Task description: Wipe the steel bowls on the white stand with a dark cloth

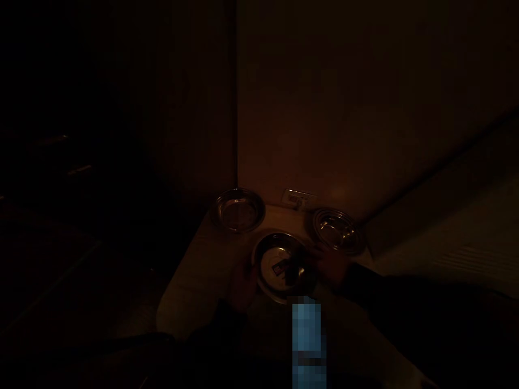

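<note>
The scene is very dark. A round metal dish [265,281] with a raised rim sits in front of me on a small pale table [182,289]. My left hand [243,286] is at its left edge, fingers against the rim and seemingly gripping it. From the right, my right hand [330,265] reaches to the opposite edge; its fingertips are lost in shadow. On the dish's bottom lies a small dark rectangular piece [279,268], perhaps a label. Beside it is a dark patch that I cannot tell as object or shadow.
Another metal dish [239,213] stands at the table's back left. What looks like a stack of metal dishes [336,229] is at the back right, near my right hand. A wall outlet [298,198] is behind the table. A pixelated blue-lit area [307,340] covers the lower middle.
</note>
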The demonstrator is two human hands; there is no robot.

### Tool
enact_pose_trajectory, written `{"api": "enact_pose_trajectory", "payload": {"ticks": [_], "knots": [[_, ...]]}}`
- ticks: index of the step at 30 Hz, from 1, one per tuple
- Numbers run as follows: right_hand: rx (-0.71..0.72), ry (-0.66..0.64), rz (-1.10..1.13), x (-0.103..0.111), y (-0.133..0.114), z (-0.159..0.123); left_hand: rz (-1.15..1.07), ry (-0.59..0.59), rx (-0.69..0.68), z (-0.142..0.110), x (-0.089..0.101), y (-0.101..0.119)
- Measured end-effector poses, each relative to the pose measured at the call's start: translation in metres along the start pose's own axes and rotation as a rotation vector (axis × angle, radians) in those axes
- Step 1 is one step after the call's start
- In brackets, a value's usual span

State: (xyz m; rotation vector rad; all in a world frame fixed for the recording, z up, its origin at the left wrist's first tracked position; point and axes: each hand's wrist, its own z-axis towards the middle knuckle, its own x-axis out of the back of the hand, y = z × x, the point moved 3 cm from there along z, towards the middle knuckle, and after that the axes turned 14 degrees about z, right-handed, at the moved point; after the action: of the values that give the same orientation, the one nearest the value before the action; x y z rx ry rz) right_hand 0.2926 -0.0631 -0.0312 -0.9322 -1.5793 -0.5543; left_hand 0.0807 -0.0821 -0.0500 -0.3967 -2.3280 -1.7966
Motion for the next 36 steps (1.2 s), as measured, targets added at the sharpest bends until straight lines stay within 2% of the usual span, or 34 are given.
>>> {"api": "enact_pose_trajectory", "payload": {"ticks": [3,6,10,13,14,17,19,22,25,27,30,31,33,35,36], "knots": [[0.095,-0.070,0.035,-0.011,-0.009,-0.004,0.002,-0.028,-0.055,0.000,-0.005,0.003],[0.160,-0.078,-0.039,-0.002,-0.004,0.014,0.014,-0.096,-0.012,0.001,-0.004,0.001],[0.093,-0.045,0.000,0.008,-0.003,0.020,0.100,-0.022,-0.018,0.002,0.001,-0.002],[0.020,-0.090,0.214,-0.008,-0.036,0.012,0.098,0.040,-0.030,0.001,-0.004,-0.006],[0.040,-0.102,0.321,-0.015,-0.052,0.011,0.092,0.050,-0.026,0.001,-0.006,-0.008],[0.038,0.083,0.498,-0.019,-0.079,0.012,0.076,0.072,-0.003,0.000,-0.009,-0.010],[0.044,0.078,0.455,-0.015,-0.072,0.012,0.052,0.062,0.019,0.000,-0.008,-0.010],[-0.021,-0.048,0.229,-0.005,-0.032,0.012,0.030,0.014,0.010,-0.001,-0.007,-0.008],[-0.090,0.033,0.088,0.005,-0.003,0.031,0.053,-0.031,-0.009,0.000,-0.009,-0.010],[-0.139,0.116,0.159,0.003,-0.008,0.053,0.065,-0.029,0.009,0.001,-0.010,-0.014],[-0.193,0.162,0.309,-0.010,-0.035,0.073,0.082,0.001,0.006,0.004,-0.008,-0.016],[-0.158,0.142,0.342,-0.014,-0.044,0.072,0.086,0.019,-0.002,0.005,-0.006,-0.015],[0.001,0.031,0.387,-0.018,-0.053,0.060,0.061,0.048,0.004,0.005,-0.005,-0.013],[0.165,-0.147,0.354,-0.018,-0.048,0.043,0.008,0.053,0.029,0.005,-0.006,-0.012],[0.131,-0.161,0.289,-0.016,-0.039,0.038,-0.014,0.043,0.038,0.004,-0.008,-0.012]]}}
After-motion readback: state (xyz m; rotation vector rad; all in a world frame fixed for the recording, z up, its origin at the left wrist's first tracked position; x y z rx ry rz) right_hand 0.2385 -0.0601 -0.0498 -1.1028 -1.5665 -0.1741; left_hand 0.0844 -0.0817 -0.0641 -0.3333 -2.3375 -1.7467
